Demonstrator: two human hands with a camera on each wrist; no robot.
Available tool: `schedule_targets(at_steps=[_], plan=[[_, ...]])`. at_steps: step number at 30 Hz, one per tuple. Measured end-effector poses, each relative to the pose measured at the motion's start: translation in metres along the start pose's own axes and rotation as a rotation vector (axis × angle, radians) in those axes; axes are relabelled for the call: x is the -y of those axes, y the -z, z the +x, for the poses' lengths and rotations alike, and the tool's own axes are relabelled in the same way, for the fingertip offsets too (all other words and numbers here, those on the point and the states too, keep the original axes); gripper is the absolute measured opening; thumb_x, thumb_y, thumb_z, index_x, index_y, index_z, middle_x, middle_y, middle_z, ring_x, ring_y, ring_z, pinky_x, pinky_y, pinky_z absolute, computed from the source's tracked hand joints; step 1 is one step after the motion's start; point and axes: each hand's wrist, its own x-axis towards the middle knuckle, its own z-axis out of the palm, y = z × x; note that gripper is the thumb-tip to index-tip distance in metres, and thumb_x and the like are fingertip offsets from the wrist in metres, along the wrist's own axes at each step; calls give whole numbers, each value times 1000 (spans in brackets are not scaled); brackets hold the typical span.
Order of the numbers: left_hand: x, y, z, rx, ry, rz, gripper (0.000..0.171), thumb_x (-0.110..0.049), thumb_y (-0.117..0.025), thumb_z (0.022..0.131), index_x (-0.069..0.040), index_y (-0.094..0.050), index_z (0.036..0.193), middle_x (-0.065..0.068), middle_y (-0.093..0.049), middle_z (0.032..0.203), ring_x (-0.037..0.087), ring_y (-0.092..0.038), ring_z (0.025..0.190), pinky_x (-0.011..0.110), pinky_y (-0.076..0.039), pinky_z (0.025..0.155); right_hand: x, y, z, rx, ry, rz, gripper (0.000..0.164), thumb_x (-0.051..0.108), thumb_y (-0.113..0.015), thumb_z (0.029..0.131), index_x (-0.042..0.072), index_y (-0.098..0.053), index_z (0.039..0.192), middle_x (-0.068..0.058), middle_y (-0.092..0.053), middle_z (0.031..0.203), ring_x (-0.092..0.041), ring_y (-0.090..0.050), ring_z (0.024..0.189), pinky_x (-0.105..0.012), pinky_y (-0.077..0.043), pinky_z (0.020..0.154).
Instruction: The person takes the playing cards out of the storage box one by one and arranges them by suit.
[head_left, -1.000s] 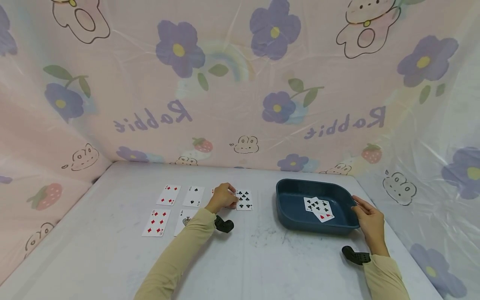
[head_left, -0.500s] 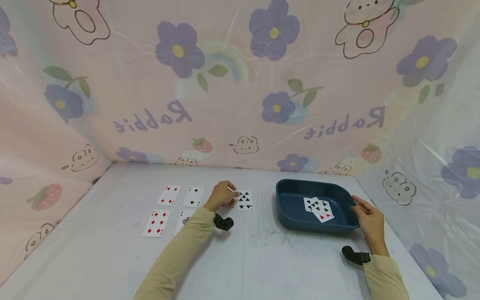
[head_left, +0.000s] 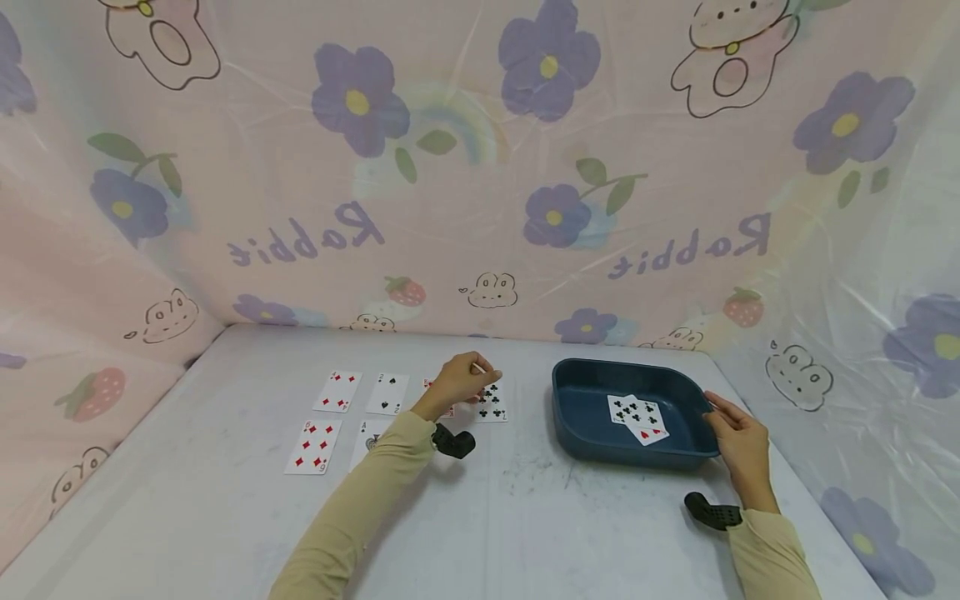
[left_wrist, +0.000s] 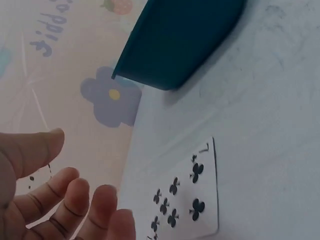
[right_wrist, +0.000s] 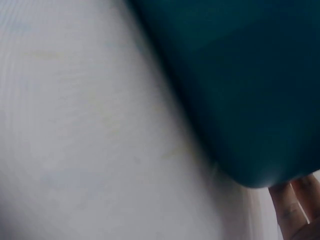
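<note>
My left hand [head_left: 459,382] hovers over the seven of clubs [head_left: 491,404], its fingers loosely bent. In the left wrist view the thumb and fingertips stand apart with nothing between them, and the card [left_wrist: 186,200] lies flat beside them. Under that hand a red playing card [head_left: 450,412] is mostly hidden. At the right, my right hand [head_left: 741,442] grips the right rim of a dark blue tray [head_left: 630,452], thumb over the edge. Inside the tray lie overlapping cards, a club card [head_left: 636,410] and a heart card [head_left: 651,435] among them.
Left of my left hand, the four of diamonds [head_left: 337,392] and two of spades [head_left: 387,394] lie face up. Nearer are the six of diamonds [head_left: 312,447] and an ace of spades [head_left: 367,437], partly covered by my sleeve. A patterned cloth [head_left: 480,192] walls the table.
My left hand has lifted and moved right, from between the red card and the seven of clubs to above the latter. My right hand and the tray have stayed put.
</note>
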Motion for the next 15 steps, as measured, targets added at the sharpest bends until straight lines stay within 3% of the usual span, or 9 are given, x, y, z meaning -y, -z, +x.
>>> schedule_targets(at_steps=[4,11,15], plan=[[-9,-3,0,5,-68,30,27,-30,-66,93,-6,-61,103,12,-61,86,37,-64,81,40,-54,68,-2,1,0,-5,13,18,41,13,-58,95,2,-57,134,16,-65,98,10,-54,85,-7,-41,71],[-30,-11,-1,18,-156,32,27,-33,-67,93,-9,-61,103,4,-55,85,16,-53,64,30,-45,58,-3,0,0,-10,13,30,41,13,-58,94,2,-58,133,20,-64,93,10,-54,84,-7,-41,71],[-45,-18,2,16,-215,56,26,-33,-67,92,-9,-61,102,4,-57,87,14,-52,68,29,-44,60,-2,0,1,-7,10,20,41,14,-58,94,3,-58,134,20,-64,93,9,-54,84,-8,-41,71]])
